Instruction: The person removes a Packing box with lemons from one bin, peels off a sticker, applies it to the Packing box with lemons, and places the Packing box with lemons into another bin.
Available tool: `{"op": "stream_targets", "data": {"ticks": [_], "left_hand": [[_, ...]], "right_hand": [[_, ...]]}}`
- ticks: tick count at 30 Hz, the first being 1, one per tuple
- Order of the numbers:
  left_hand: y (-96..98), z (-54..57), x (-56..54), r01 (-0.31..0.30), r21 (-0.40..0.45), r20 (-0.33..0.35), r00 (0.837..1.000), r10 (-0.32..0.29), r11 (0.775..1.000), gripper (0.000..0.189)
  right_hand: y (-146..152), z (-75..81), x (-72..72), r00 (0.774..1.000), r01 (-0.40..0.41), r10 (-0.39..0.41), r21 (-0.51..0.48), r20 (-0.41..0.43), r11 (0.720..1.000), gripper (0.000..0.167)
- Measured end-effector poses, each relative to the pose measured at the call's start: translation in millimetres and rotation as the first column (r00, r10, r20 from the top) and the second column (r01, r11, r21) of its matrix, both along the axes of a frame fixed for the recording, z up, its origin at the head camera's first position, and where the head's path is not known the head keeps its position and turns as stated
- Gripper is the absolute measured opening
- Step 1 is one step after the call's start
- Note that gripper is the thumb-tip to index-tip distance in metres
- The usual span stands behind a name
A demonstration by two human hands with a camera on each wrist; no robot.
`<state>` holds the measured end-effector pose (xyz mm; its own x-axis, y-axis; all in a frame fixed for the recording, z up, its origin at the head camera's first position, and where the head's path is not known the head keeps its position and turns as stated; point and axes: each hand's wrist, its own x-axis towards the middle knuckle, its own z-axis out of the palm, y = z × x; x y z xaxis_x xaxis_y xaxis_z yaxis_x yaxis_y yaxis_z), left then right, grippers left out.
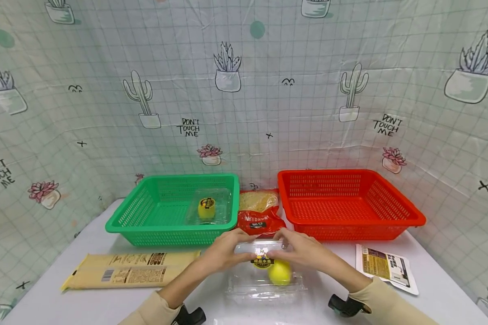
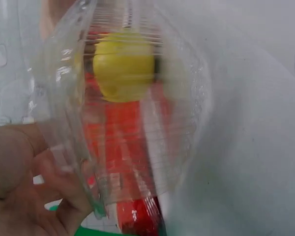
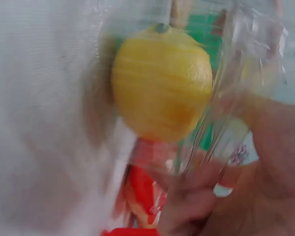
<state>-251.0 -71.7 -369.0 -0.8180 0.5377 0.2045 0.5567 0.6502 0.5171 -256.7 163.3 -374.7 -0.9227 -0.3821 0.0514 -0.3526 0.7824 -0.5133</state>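
In the head view, a clear plastic clamshell box (image 1: 248, 282) is tilted up at the front middle of the white table. A yellow lemon (image 1: 280, 273) lies inside, and a black-and-gold label (image 1: 262, 262) marks the lid. My left hand (image 1: 224, 250) grips the box's upper left, thumb on the near side and fingers behind. On the upper right, my right hand (image 1: 302, 249) holds it the same way. Both wrist views show the lemon (image 3: 162, 83) through the ribbed plastic, blurred, with the fingers curled at the box's edge.
Behind stand a green basket (image 1: 175, 237), holding another boxed lemon (image 1: 206, 210), and a red basket (image 1: 349, 232). A red food bag (image 1: 260, 221) lies between them. To the left is a long beige packet (image 1: 134, 271); to the right, a white pouch (image 1: 387, 268).
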Motion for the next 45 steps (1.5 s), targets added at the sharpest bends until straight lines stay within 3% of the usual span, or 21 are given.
{"op": "stream_targets", "data": {"ticks": [4,7,10,15,18,22,25,28,33,41,45], "left_hand": [[-5.0,0.7,0.0,0.02,0.007,0.07,0.997,-0.021,1.0,0.057],[-4.1,-1.3,1.3,0.003,-0.025,0.059,0.998,-0.002,1.0,0.065],[-4.4,-3.7,1.9,0.007,0.004,0.059,0.998,-0.007,1.0,0.066],[-10.5,-5.1,-2.0,0.051,0.107,0.124,0.99,-0.064,0.993,0.055],[-12.1,-3.5,-3.4,0.072,0.124,0.137,0.987,-0.089,0.99,0.051],[-7.5,-5.3,-4.3,0.052,0.132,0.081,0.995,-0.063,0.99,0.042],[-1.5,-10.1,-4.1,-0.01,0.109,-0.014,1.0,0.011,0.994,0.033],[1.7,-12.4,-3.1,-0.055,0.088,-0.078,0.995,0.062,0.995,0.027],[0.9,-10.7,-2.3,-0.033,0.093,-0.104,0.994,0.043,0.995,0.024],[-15.0,-14.2,4.9,-0.008,0.187,-0.154,0.987,0.038,0.982,0.026],[-26.5,-13.4,11.9,-0.027,0.233,-0.132,0.989,0.059,0.972,0.028]], "right_hand": [[6,0.1,1.7,0.998,-0.056,0.058,-0.05,0.04,0.997,0.057],[2,0.4,4.4,0.997,-0.03,0.032,-0.025,0.067,0.999,0.067],[0,-0.4,5.8,0.996,-0.02,0.02,-0.007,0.09,1.0,0.071],[7,-2.8,1.0,0.991,-0.089,0.097,-0.084,0.097,0.992,0.058],[12,-3.0,-4.2,0.983,-0.134,0.15,-0.143,0.107,0.981,0.052],[12,-1.4,-7.5,0.979,-0.156,0.173,-0.156,0.106,0.975,0.045],[8,-0.5,-6.1,0.987,-0.124,0.134,-0.114,0.086,0.986,0.039],[5,-0.5,-4.1,0.994,-0.079,0.084,-0.074,0.063,0.994,0.035],[5,0.8,-0.6,0.997,-0.032,0.037,-0.063,0.066,0.997,0.031],[20,9.8,11.5,0.989,0.014,0.004,-0.116,0.15,0.993,0.059],[31,12.8,20.2,0.983,0.041,-0.022,-0.107,0.18,0.993,0.073]]}}
